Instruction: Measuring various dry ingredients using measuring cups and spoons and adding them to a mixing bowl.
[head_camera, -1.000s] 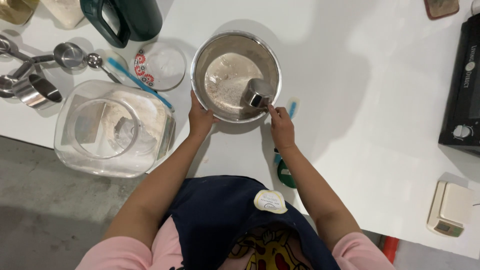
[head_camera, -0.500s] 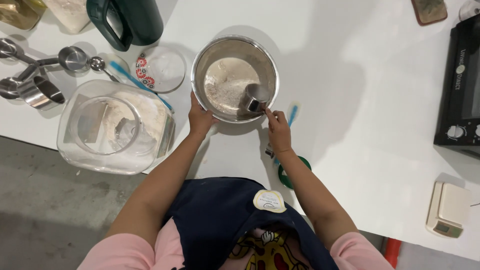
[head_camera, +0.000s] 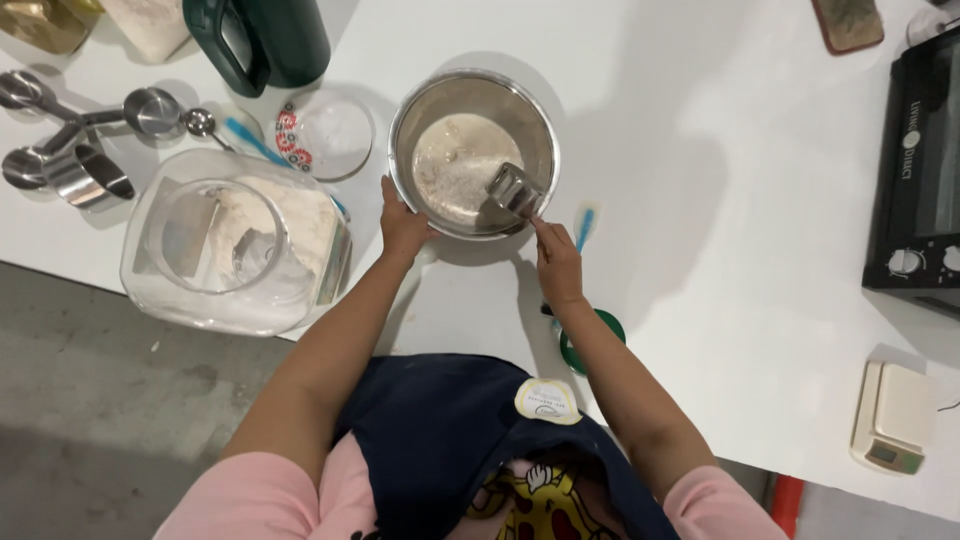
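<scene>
1. Beside the steel bowl (head_camera: 473, 152), my left hand (head_camera: 402, 226) grips its near rim.
2. Over the bowl's flour, my right hand (head_camera: 557, 264) pinches the measuring cup (head_camera: 512, 186); I'd tip it slowly.

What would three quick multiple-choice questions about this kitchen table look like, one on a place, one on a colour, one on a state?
1. Where is the left hand?
A. on the rim of the steel bowl
B. on the black oven
C. on the small scale

2. What colour is the jug at the top edge?
A. red
B. dark green
C. yellow

3. How does the metal measuring cup stand?
A. flat on the table
B. held by the right hand, tipped inside the bowl
C. stacked with the other scoops

Answers: 1 A, the fingers grip the bowl's near rim; 2 B, its body and handle are dark green; 3 B, the cup leans over the pale flour.
</scene>
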